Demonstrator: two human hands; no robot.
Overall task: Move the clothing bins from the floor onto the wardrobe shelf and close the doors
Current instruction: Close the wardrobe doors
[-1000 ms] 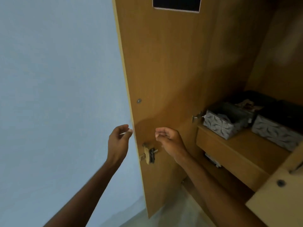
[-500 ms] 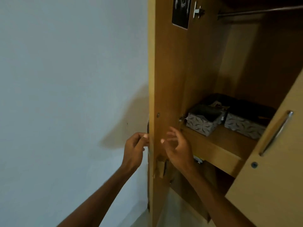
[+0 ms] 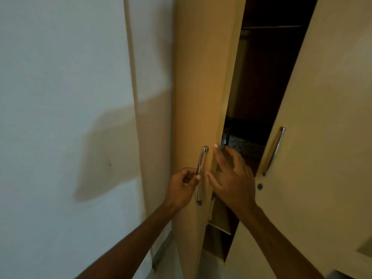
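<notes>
The left wardrobe door (image 3: 193, 109) stands nearly edge-on, its outer face and metal handle (image 3: 202, 164) toward me. My left hand (image 3: 181, 187) curls its fingers and thumb round the lower half of that handle. My right hand (image 3: 231, 178) is spread, its straight fingers lying against the door's free edge. Through the dark gap between the doors a strip of a grey patterned clothing bin (image 3: 244, 147) shows on the shelf; the other bin is hidden. The right door (image 3: 326, 127) with its own handle (image 3: 274, 151) hangs partly shut.
A pale wall (image 3: 60, 97) runs along the left, close to the left door. A hanging rail (image 3: 271, 27) crosses the dark upper inside. The lower wardrobe compartment (image 3: 219, 218) shows under my right wrist. Light floor (image 3: 209, 266) lies at the bottom.
The left door has swung toward shut, so its outer face and handle now show. My left hand went from the door's edge to the handle. The gap narrowed and the bins are nearly hidden.
</notes>
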